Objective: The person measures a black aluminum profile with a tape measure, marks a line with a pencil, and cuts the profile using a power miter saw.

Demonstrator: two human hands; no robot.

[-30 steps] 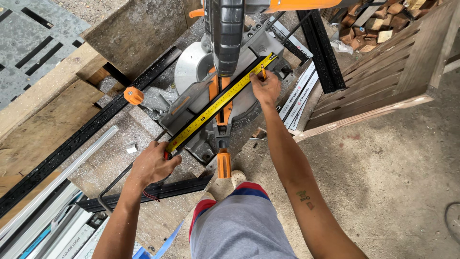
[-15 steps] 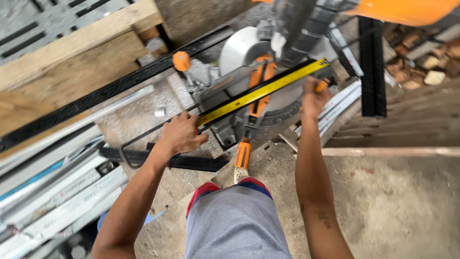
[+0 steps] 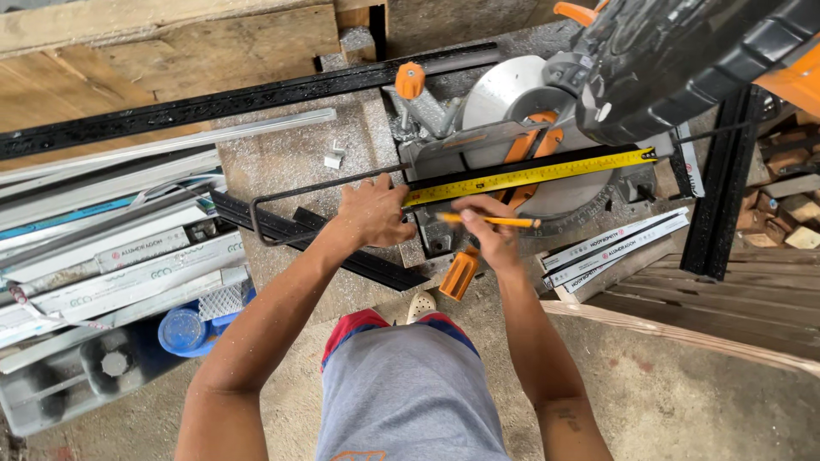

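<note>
At the far left, a stack of long metal strips (image 3: 111, 256) lies on the floor, most of them pale, some wrapped in printed film. Below the stack sit a blue tub (image 3: 184, 331) and a grey plastic part with a round hub (image 3: 102, 365). Above the stack, a long black rail (image 3: 222, 104) runs across weathered wooden boards (image 3: 162, 43).

The left hand (image 3: 373, 213) rests palm-down near the left end of the tape measure (image 3: 530, 177). Its fingers are curled and press the end of the yellow tape against a black strip (image 3: 530, 162) lying along the saw fence. A thin bent rod (image 3: 290, 195) loops out to the left of this hand, and a second black strip (image 3: 325, 243) lies diagonally beneath the wrist.

The right hand (image 3: 489, 229) is just beside the left, directly below the tape. Its fingers are closed in a writing grip on an orange pencil (image 3: 491, 221), which lies nearly level and points left toward the tape edge.

The yellow tape extends up and to the right across the saw table (image 3: 512, 94), ending close to the black motor housing (image 3: 683, 60). An orange knob (image 3: 410, 79) stands behind the table, and an orange handle (image 3: 459, 273) projects at the front.

To the right, several white strips (image 3: 615, 252) lie stacked at an angle, with another black rail (image 3: 722, 196) and wood offcuts (image 3: 790, 209) beyond.
</note>
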